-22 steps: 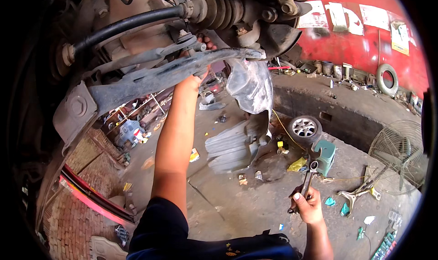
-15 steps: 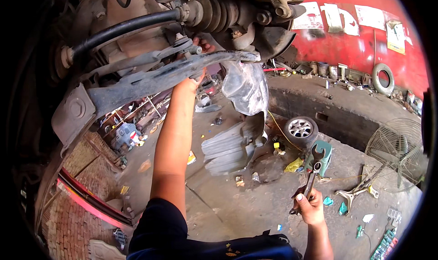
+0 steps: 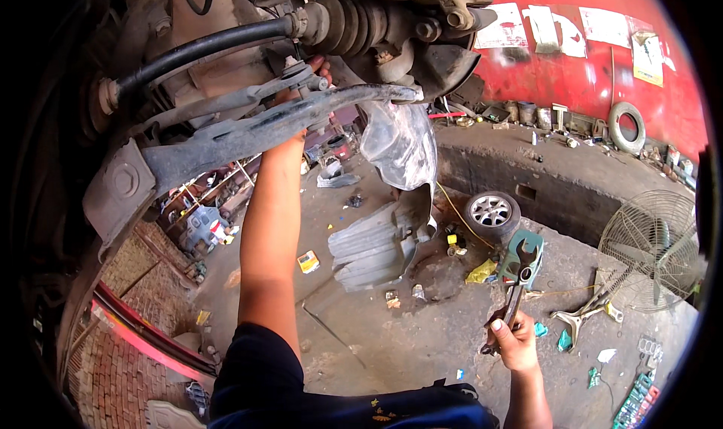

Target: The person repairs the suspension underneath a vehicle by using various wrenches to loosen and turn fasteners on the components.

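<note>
Up under the raised vehicle, my left hand (image 3: 322, 68) reaches behind the dark metal suspension arm (image 3: 241, 135). Its fingertips curl beside a bolted joint (image 3: 299, 77); the arm hides the palm, and what the fingers grip cannot be made out. Down at the lower right, my right hand (image 3: 515, 343) is closed around steel wrenches (image 3: 514, 305). A ring end and a dark open jaw overlap at their top. Above the suspension arm runs a black drive shaft (image 3: 203, 49) with a ribbed rubber boot (image 3: 354, 24).
A crumpled grey liner (image 3: 399, 147) hangs beyond the suspension arm, its ribbed part low over the floor. Farther right are a wheel (image 3: 492, 211), a green case (image 3: 521, 250) and a caged fan (image 3: 654, 250). A sunken pit (image 3: 550, 192) runs behind them.
My left hand has shifted slightly left and deeper behind the suspension arm, hiding more of it. My right hand still holds the wrenches in nearly the same place.
</note>
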The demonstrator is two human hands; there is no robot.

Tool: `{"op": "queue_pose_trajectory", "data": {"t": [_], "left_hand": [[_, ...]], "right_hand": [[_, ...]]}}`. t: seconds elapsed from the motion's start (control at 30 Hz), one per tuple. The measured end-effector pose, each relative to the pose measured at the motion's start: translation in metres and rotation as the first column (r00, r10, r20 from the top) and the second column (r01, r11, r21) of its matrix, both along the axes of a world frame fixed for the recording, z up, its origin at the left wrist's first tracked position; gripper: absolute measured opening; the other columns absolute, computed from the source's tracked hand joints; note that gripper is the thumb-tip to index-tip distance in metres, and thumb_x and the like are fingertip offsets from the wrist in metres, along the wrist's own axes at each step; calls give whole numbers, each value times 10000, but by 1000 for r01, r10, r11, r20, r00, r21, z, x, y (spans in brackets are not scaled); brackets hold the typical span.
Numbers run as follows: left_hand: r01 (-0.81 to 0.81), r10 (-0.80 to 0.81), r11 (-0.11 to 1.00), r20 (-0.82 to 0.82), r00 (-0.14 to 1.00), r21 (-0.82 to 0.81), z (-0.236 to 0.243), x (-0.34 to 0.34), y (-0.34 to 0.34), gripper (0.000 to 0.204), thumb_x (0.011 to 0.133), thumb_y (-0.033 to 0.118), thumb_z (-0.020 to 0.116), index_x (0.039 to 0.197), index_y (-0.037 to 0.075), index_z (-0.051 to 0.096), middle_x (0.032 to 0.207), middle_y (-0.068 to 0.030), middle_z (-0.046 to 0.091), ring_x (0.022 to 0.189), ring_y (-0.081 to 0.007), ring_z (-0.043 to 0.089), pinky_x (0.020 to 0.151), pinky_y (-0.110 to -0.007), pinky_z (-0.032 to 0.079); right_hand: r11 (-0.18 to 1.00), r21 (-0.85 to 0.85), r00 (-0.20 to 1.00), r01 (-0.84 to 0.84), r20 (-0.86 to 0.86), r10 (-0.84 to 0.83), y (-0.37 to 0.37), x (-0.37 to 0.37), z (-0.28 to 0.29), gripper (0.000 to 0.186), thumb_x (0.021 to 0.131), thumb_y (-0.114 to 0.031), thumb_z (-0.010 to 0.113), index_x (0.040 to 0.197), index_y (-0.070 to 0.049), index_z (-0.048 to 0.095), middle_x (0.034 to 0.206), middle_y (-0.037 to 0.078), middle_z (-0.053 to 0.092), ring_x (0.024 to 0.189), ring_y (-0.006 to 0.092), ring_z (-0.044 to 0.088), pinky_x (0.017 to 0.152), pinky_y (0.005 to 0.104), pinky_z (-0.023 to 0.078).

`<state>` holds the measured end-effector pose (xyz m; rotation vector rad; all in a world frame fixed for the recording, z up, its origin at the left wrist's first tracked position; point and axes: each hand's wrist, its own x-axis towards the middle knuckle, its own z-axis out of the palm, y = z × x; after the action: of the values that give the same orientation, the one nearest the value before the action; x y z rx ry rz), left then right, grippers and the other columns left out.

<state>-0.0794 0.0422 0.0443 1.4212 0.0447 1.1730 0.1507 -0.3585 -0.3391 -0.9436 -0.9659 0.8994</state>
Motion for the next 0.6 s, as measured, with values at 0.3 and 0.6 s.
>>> {"op": "queue_pose_trajectory", "data": {"t": [0.3,0.6], "left_hand": [[-27,28,999,35,999,-36,-9,6,-15,102,936,27,689,1013,-27,648,906,-157,683,792,-237,687,730,-348,643],[-200,202,979,-76,976,33,2,10,-22,39,924,30,711,921,23,673,828,-100,693,680,-193,676,627,-329,609]], "right_hand": [[1000,-18,1000,15,0,-15,-3,1,-1,259,982,-231,691,885,7,663,676,39,641,591,105,601,556,259,483],[998,-23,998,61,34,-60,-11,3,-6,265,979,-240,695,875,1,663,677,35,642,593,103,601,554,258,482]]}}
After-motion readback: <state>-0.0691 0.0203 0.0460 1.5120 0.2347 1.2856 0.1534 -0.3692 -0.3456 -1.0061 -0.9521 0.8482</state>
